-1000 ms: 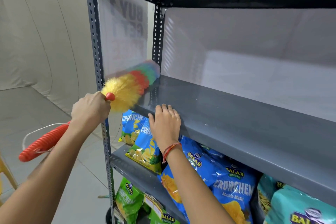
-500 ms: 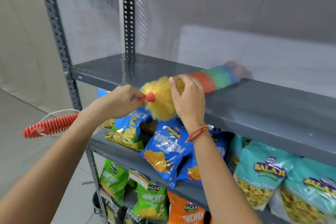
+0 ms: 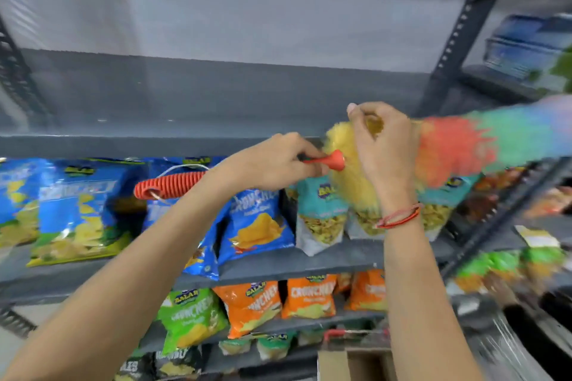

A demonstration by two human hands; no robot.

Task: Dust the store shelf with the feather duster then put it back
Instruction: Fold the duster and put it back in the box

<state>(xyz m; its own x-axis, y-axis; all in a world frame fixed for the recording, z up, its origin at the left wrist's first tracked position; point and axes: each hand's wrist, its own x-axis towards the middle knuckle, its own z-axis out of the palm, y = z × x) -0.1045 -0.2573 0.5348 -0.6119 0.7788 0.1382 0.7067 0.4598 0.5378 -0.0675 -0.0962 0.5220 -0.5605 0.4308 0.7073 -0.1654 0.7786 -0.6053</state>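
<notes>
The feather duster (image 3: 458, 148) has a fluffy head of yellow, red, green and pale bands and a ribbed orange handle (image 3: 168, 185) with a white cord loop. It lies across the front edge of the bare grey shelf (image 3: 185, 102), its blurred tip reaching the right upright. My left hand (image 3: 272, 164) is shut on the thin orange neck just behind the head. My right hand (image 3: 382, 151) rests against the yellow fluff from the front, fingers curled and pinching some of it. A red thread band circles that wrist.
Blue, teal, orange and green snack packets (image 3: 257, 219) fill the shelves below. A dark perforated upright (image 3: 461, 31) stands at the right, with a neighbouring rack of goods (image 3: 526, 49) beyond it. A cardboard box (image 3: 353, 362) sits at the bottom.
The view has swung right along the shelf. The duster has swept rightward to the shelf's right end, both hands travelling with it. The right hand went from resting on the edge to touching the fluff.
</notes>
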